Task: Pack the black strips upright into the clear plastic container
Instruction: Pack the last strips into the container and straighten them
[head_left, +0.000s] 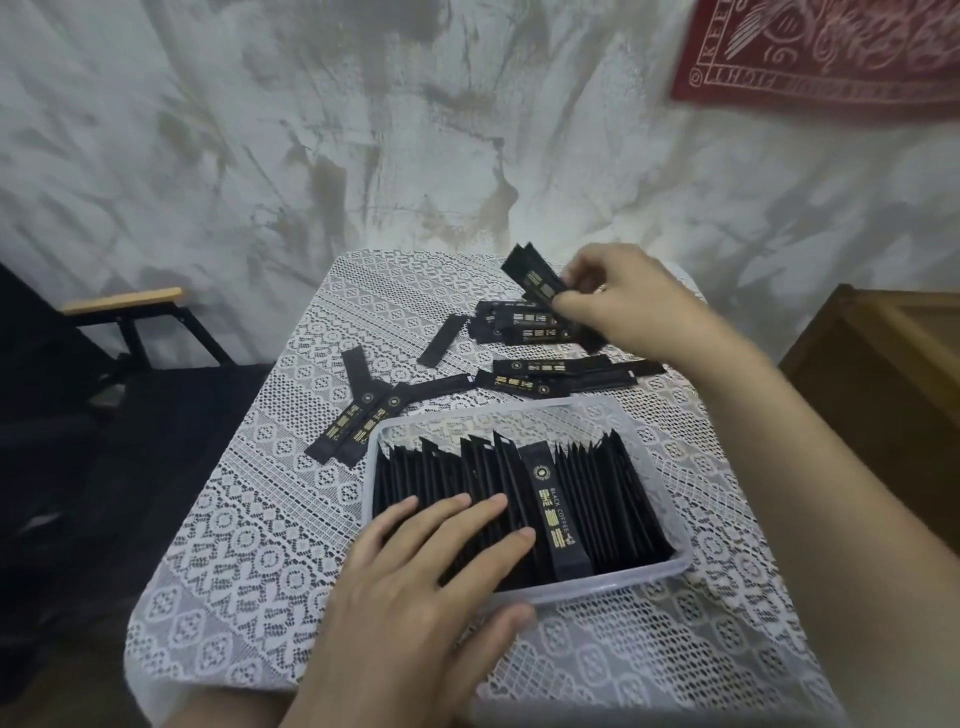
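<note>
Pinching tight: coffee sachets (535, 278) are held in the curled grip of the right hand (618, 296); below it, the packed row (597, 493) should be pressed aside by the flat left hand (415, 587).

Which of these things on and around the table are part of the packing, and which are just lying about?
In the job: clear container, packed strips, loose strips on the table, held strips pinched by the right hand, left hand pressing the packed ones.
Lying about: lace tablecloth, red cloth, wooden cabinet, chair.
</note>
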